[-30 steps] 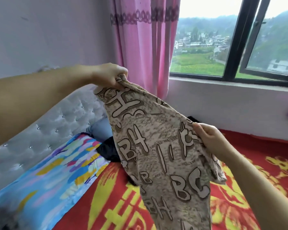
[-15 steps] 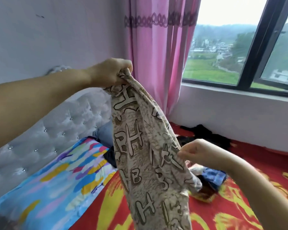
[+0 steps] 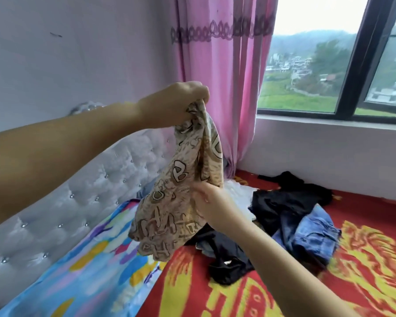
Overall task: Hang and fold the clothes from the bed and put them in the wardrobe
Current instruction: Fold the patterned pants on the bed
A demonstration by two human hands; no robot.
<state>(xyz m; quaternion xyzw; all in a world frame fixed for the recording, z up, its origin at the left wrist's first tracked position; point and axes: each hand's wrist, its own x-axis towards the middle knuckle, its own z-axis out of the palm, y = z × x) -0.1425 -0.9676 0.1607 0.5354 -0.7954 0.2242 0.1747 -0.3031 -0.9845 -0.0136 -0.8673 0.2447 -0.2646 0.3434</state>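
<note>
A beige garment with brown letter print point(image 3: 176, 202) hangs in the air above the bed. My left hand point(image 3: 176, 104) grips its top edge, bunched in the fist. My right hand point(image 3: 212, 202) pinches the cloth lower down, near its right edge. Below and to the right, a pile of clothes lies on the red and yellow bedspread point(image 3: 364, 266): black garments point(image 3: 284, 202), blue denim point(image 3: 313, 236) and something white point(image 3: 240, 193).
A multicoloured pillow point(image 3: 89, 271) lies along the tufted grey headboard point(image 3: 55, 213) at the left. A pink curtain point(image 3: 220, 76) hangs in the corner beside the window point(image 3: 329, 65). The wardrobe is out of view.
The garment has bunched up and risen, hanging shorter. My right hand moved left and lower on the cloth. The view turned right, showing more of the clothes pile.
</note>
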